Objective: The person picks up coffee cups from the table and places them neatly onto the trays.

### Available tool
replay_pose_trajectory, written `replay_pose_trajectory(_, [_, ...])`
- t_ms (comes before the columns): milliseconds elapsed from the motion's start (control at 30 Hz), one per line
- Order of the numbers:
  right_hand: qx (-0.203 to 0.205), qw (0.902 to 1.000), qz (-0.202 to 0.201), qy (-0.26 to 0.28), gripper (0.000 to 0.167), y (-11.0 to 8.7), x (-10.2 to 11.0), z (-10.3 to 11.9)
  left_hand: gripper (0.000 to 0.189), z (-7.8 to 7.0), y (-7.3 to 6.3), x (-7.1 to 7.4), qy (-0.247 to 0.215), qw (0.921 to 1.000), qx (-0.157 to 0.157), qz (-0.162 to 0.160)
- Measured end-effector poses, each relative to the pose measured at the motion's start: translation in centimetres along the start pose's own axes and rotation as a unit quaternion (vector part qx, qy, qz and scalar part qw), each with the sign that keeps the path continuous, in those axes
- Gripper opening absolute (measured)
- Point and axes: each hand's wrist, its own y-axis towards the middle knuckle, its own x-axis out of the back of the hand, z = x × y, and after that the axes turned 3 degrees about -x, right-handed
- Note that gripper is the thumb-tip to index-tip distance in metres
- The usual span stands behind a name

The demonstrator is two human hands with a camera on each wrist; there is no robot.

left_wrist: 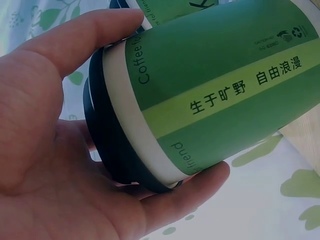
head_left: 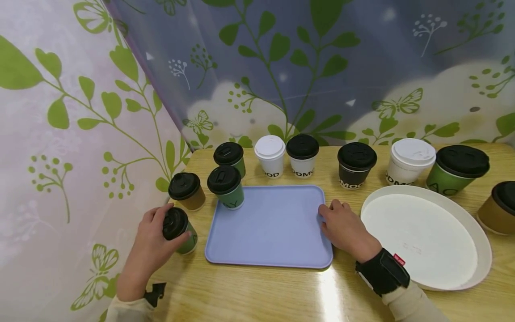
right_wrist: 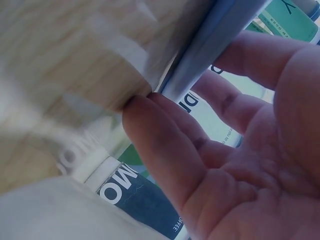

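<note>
My left hand holds a green paper coffee cup with a black lid, left of the lavender tray. In the left wrist view, thumb and fingers wrap the lid end of that cup, which bears Chinese lettering on a lighter band. My right hand pinches the tray's right rim; the right wrist view shows the tray's edge between thumb and fingertips. On the tray's far left corner stands a teal cup with a black lid.
A brown cup and a green cup stand left and behind. Along the back are white-lidded cups, black-lidded cups and a large green one. At right lie a round white tray and a brown cup.
</note>
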Motion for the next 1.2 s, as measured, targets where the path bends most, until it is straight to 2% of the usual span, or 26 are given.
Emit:
replay_pose_trajectory(300, [-0.001, 1.0, 0.005, 0.0, 0.026, -0.1, 0.2, 0.2, 0.079, -0.2, 0.1, -0.1, -0.001, 0.9999, -0.007, -0.011])
replay_pose_trajectory(500, [-0.002, 1.0, 0.008, -0.004, 0.027, -0.2, 0.3, 0.2, 0.076, -0.6, 0.2, -0.2, 0.001, 0.9986, -0.023, -0.048])
replay_pose_trajectory(767, [-0.006, 1.0, 0.006, -0.003, 0.027, -0.2, 0.2, 0.2, 0.072, -1.6, 0.1, -0.5, -0.002, 0.9947, -0.054, -0.087])
replay_pose_trajectory(967, [-0.004, 1.0, -0.003, -0.005, 0.026, -0.2, 0.1, 0.2, 0.069, -2.5, 0.0, -0.9, -0.007, 0.9898, -0.089, -0.111])
replay_pose_trajectory(1200, [0.001, 1.0, -0.009, 0.003, 0.024, -0.2, -0.1, 0.0, 0.069, -3.3, 0.1, -1.3, -0.007, 0.9867, -0.11, -0.119])
